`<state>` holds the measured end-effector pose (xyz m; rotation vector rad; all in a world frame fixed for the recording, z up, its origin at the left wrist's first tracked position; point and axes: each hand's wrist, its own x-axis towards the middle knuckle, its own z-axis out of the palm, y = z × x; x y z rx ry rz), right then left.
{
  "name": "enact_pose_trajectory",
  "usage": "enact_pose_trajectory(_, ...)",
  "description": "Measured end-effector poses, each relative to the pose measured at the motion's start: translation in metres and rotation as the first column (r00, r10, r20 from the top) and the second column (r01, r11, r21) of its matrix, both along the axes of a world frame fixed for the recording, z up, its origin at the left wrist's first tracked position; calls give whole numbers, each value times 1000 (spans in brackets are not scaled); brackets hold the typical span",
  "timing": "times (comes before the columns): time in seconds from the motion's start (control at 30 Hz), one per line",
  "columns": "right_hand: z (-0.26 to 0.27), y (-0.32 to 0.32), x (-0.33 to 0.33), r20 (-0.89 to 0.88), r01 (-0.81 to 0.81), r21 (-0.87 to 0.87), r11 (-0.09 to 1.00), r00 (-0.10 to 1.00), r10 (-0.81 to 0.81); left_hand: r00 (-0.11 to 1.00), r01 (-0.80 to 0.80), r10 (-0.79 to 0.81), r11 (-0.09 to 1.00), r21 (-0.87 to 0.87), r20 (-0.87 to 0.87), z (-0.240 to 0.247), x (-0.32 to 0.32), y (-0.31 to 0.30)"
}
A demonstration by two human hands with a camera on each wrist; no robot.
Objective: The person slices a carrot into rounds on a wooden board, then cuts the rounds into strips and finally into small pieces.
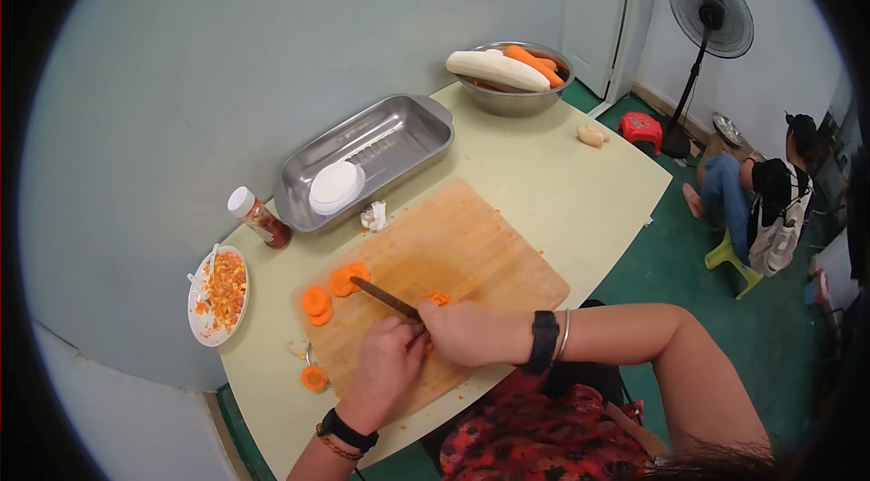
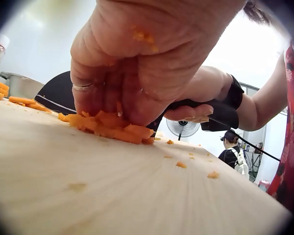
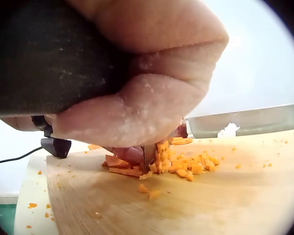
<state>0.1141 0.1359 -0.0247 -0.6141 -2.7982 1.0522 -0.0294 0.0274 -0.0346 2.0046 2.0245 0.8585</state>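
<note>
My right hand (image 1: 471,332) grips a knife (image 1: 384,296), its blade angled toward the far left of the wooden cutting board (image 1: 480,250). My left hand (image 1: 388,361) is right beside the blade, fingers bent down over cut carrot strips (image 2: 112,129) and holding them against the board. In the right wrist view, the knife's edge stands among the carrot, with a small heap of diced carrot (image 3: 186,164) next to it. Round carrot slices (image 1: 317,302) lie at the board's left side, and another carrot slice (image 1: 314,378) sits near its left edge.
Behind the board are a metal tray (image 1: 399,132) with a white round lid (image 1: 335,184), and a jar (image 1: 263,220). A plate of chopped food (image 1: 227,295) stands left. A metal bowl (image 1: 517,102) holds peeled vegetables at the back. A person (image 1: 770,196) sits right, near a fan (image 1: 712,14).
</note>
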Motion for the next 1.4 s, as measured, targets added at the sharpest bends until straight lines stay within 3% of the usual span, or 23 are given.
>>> enact_pose_trajectory(0.13, -4, 8, 2, -35, 83, -94, 992, 996, -87, 1000, 19, -18, 997, 74, -15, -7, -3, 0)
enact_pose_trajectory(0.27, 6, 3, 19, -111, 57, -31, 998, 992, -60, 999, 42, -41, 998, 52, -12, -10, -5, -2)
enact_pose_trajectory(0.37, 27, -5, 29, -13, 29, -41, 999, 999, -29, 999, 39, -39, 997, 63, 2, -10, -4, -2)
enact_pose_trajectory(0.57, 17, -10, 29, -14, 35, -83, 996, 999, -37, 1000, -2, 3, 998, 57, -17, -7, -3, -5)
enact_pose_trajectory(0.77, 9, -9, 25, 63, -1, -12, 1000, 998, 2, 999, -5, 6, 999, 33, -47, -10, -4, -2)
enact_pose_trajectory(0.97, 13, -5, 2, 17, -83, -7, 997, 996, 83, 997, 24, -25, 1000, -16, -79, -5, -4, -1)
enact_pose_trajectory(1.2, -2, 12, 6, -5, 79, -126, 989, 997, -80, 1000, -5, 4, 999, 36, 30, -5, -5, -7)
enact_pose_trajectory(1.33, 13, 6, 28, -97, 47, -23, 999, 994, -49, 996, -33, 34, 999, -14, 87, -6, -8, -10)
enact_pose_trajectory(1.4, 25, 0, 32, -34, 29, -41, 999, 999, -30, 996, -21, 24, 999, -31, 80, -4, -8, -9)
